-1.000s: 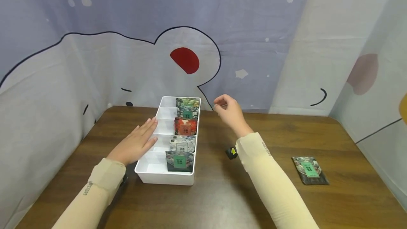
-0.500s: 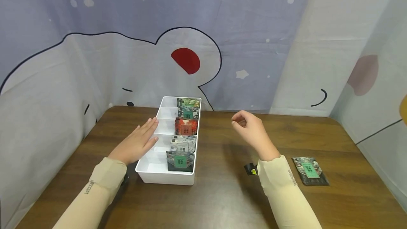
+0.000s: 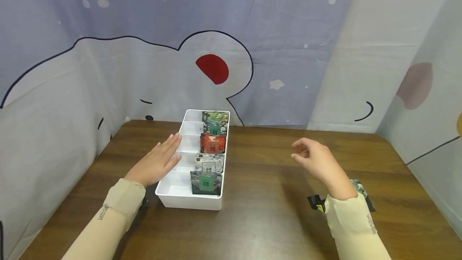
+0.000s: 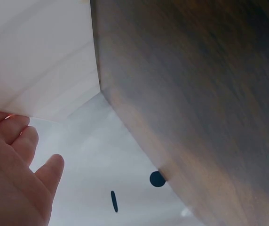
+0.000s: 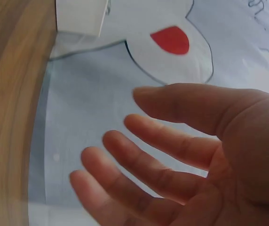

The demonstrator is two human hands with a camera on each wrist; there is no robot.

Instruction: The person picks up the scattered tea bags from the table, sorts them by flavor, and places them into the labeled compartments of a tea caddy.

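Observation:
A long white divided box [image 3: 189, 202] stands on the table, with flat sachets upright in its compartments. From the front they are a dark green-labelled sachet [image 3: 205, 182], a white one [image 3: 210, 164], a red one [image 3: 213, 144], another dark one [image 3: 215, 128] and a green one [image 3: 215, 116]. My left hand [image 3: 153, 165], fingers straight, rests on the box's left rim; the left wrist view shows its fingertips at the rim. My right hand [image 3: 319, 163] hovers over the table at right, fingers loosely bent around nothing. Behind its wrist lies a partly hidden sachet [image 3: 362, 189].
The brown wooden table [image 3: 260, 228] reaches back to a patterned curtain [image 3: 281, 51], which also hangs at both sides. A black wrist device [image 3: 316, 202] shows beside the right sleeve [image 3: 350, 220].
My right hand has moved right and nearer, away from the box, and its forearm now covers part of the sachet on the table. My left hand has stayed on the rim.

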